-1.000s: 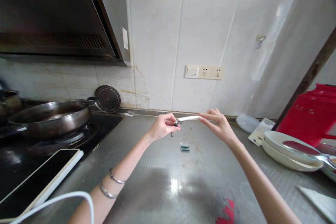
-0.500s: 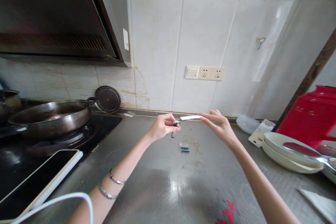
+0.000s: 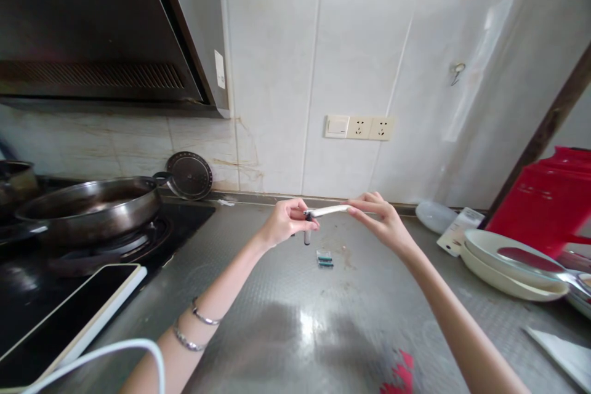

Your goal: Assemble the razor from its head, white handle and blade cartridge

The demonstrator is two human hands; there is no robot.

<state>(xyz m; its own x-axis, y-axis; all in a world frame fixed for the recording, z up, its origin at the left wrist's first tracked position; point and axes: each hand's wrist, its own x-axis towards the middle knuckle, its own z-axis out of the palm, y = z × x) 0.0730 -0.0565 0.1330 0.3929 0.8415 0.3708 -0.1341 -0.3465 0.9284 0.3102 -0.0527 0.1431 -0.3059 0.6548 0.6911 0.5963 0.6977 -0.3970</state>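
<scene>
My left hand (image 3: 285,221) pinches a small black and grey piece (image 3: 308,235), which looks like a razor head, between thumb and fingers. It hangs downward from the fingertips. In my right hand (image 3: 381,220) is the far end of a slim white razor handle (image 3: 329,210), held between thumb and fingers. The handle's left end meets the top of the razor head at my left fingertips; whether the two are joined I cannot tell. Below my hands, a small clear case (image 3: 324,260) with teal and dark strips lies on the metal counter (image 3: 277,326).
To the left, a steel pan (image 3: 92,209) sits on the black stove, with a phone (image 3: 74,320) and white cable (image 3: 115,345) in front. Pale bowls (image 3: 503,274), a white card (image 3: 459,231), a clear dish (image 3: 434,218) and a red container (image 3: 540,203) stand right.
The white handle has moved left and now touches the razor head, where a small gap showed before. My right hand has shifted slightly left with it; my left hand stays nearly in place.
</scene>
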